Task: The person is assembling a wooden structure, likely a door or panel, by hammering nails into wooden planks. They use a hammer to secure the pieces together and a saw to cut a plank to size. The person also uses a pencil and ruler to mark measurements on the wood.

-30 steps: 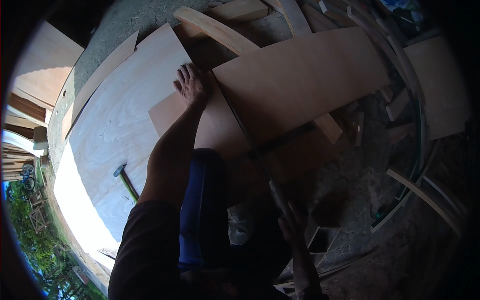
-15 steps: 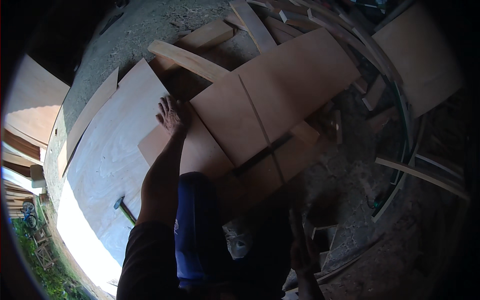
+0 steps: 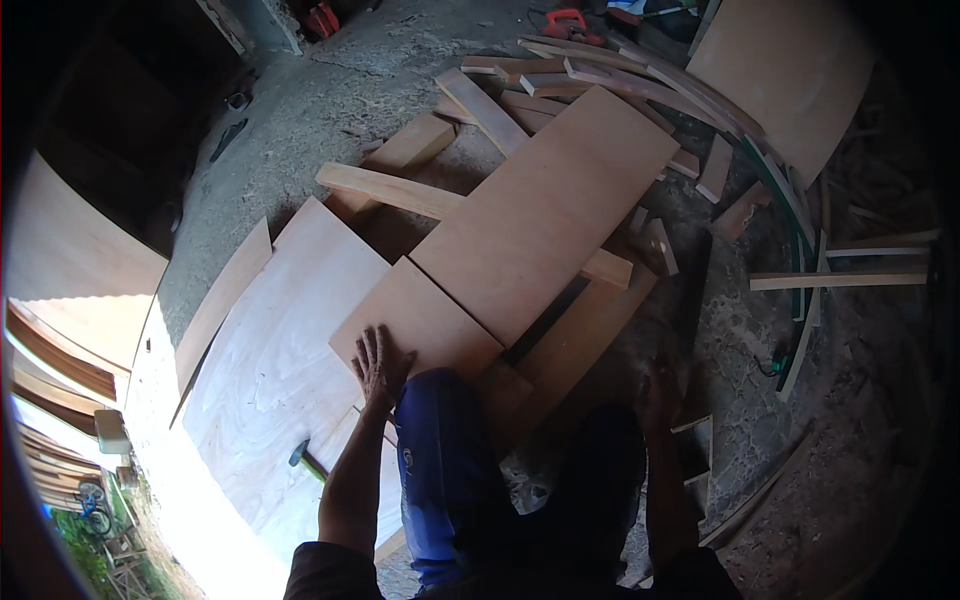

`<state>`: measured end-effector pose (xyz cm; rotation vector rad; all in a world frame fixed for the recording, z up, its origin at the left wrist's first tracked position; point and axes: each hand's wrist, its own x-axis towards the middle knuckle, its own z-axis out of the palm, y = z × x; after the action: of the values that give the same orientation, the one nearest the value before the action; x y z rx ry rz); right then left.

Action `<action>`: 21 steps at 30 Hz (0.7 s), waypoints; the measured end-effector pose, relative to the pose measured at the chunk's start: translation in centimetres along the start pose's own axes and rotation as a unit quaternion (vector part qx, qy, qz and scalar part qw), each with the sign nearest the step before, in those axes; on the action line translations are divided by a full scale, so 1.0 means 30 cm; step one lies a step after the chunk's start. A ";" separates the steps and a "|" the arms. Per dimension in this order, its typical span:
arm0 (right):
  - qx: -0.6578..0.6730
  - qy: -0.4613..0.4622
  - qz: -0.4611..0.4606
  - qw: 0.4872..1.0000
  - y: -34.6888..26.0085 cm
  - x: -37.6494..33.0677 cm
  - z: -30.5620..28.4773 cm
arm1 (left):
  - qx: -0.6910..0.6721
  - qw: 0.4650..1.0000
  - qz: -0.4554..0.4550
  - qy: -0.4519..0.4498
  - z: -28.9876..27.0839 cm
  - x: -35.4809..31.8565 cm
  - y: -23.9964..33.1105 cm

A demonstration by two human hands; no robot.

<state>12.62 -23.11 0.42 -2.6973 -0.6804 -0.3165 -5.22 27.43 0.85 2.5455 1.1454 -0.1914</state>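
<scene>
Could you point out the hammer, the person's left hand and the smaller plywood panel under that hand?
Hammer (image 3: pixel 314 467): head view, on its handle, near the head.
Left hand (image 3: pixel 381 370): head view, back of the hand.
Smaller plywood panel (image 3: pixel 430 322): head view, upper face.

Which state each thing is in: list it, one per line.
Long panel: lying across wooden pieces.
Short panel: flat, dark seam beside the long panel.
Pale sheet: part sunlit, part shaded.
Hammer: lying on the pale sheet.
Left hand: open, laid on the short panel.
Right hand: shadowed, grip unclear.

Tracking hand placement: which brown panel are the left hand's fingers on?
The short panel by the left knee; no hand is on the longer panel alongside.
</scene>
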 end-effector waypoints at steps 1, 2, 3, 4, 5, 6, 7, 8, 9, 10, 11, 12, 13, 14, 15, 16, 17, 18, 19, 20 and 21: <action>0.001 -0.029 -0.022 0.999 0.008 0.000 0.019 | -0.001 1.000 0.009 0.002 -0.012 -0.011 -0.017; 0.062 -0.015 0.005 0.998 0.064 -0.017 0.059 | -0.011 1.000 0.026 -0.001 -0.003 -0.013 -0.005; 0.110 0.003 0.033 0.993 0.157 -0.038 0.092 | -0.034 0.998 0.045 -0.002 0.022 -0.006 0.042; 0.102 -0.014 0.032 0.994 0.129 -0.030 0.115 | -0.030 0.999 0.039 -0.001 0.018 -0.012 0.026; 0.091 -0.030 0.031 0.995 0.104 -0.021 0.125 | -0.030 0.999 0.037 0.000 0.008 -0.017 0.022; 0.020 -0.076 0.000 0.997 -0.043 0.040 0.125 | -0.013 1.000 0.021 0.011 -0.027 -0.019 -0.031; -0.065 -0.114 -0.028 0.991 -0.149 0.092 0.105 | -0.008 1.000 0.019 0.019 -0.045 -0.023 -0.055; 0.004 -0.075 -0.003 0.997 -0.124 0.098 0.151 | -0.022 0.999 0.031 0.012 -0.021 -0.025 0.001; 0.075 -0.031 0.021 0.997 -0.088 0.103 0.206 | -0.034 0.998 0.044 0.006 0.004 -0.029 0.051; 0.213 -0.097 0.135 0.963 -0.190 0.143 0.258 | -0.029 0.998 0.046 0.011 0.001 -0.023 0.042; 0.345 -0.153 0.243 0.894 -0.333 0.206 0.307 | -0.028 0.999 0.032 -0.002 -0.003 -0.026 0.035; 0.428 -0.177 0.336 0.820 -0.492 0.276 0.316 | -0.023 1.000 0.019 -0.002 -0.016 -0.025 0.000; 0.485 -0.150 0.397 0.764 -0.607 0.326 0.324 | -0.018 1.000 0.015 -0.003 -0.018 -0.025 -0.003; 0.529 -0.159 0.415 0.723 -0.645 0.363 0.354 | -0.020 1.000 0.018 -0.006 -0.003 -0.023 0.009; 0.570 -0.165 0.431 0.679 -0.626 0.380 0.394 | -0.024 0.999 0.018 -0.025 0.003 -0.029 0.045; 0.586 -0.166 0.422 0.672 -0.610 0.392 0.424 | -0.017 0.999 0.016 -0.037 0.008 -0.019 0.042; 0.601 -0.170 0.412 0.664 -0.606 0.394 0.448 | -0.019 0.999 0.018 -0.047 0.004 -0.028 0.047; 0.613 -0.175 0.402 0.657 -0.585 0.408 0.464 | -0.023 0.998 0.020 -0.057 0.008 -0.023 0.071; 0.631 -0.104 0.406 0.652 -0.654 0.413 0.446 | -0.018 0.998 0.015 -0.059 -0.009 -0.019 0.051; 0.641 -0.073 0.399 0.652 -0.698 0.427 0.415 | -0.015 0.998 0.009 -0.060 -0.024 -0.015 0.034; 0.650 -0.043 0.390 0.651 -0.729 0.448 0.375 | -0.014 0.998 0.002 -0.062 -0.041 -0.010 0.020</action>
<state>14.87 4.82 -0.08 -1.3186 0.2934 0.4139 -5.01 27.30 2.24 2.4730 1.0868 -0.3253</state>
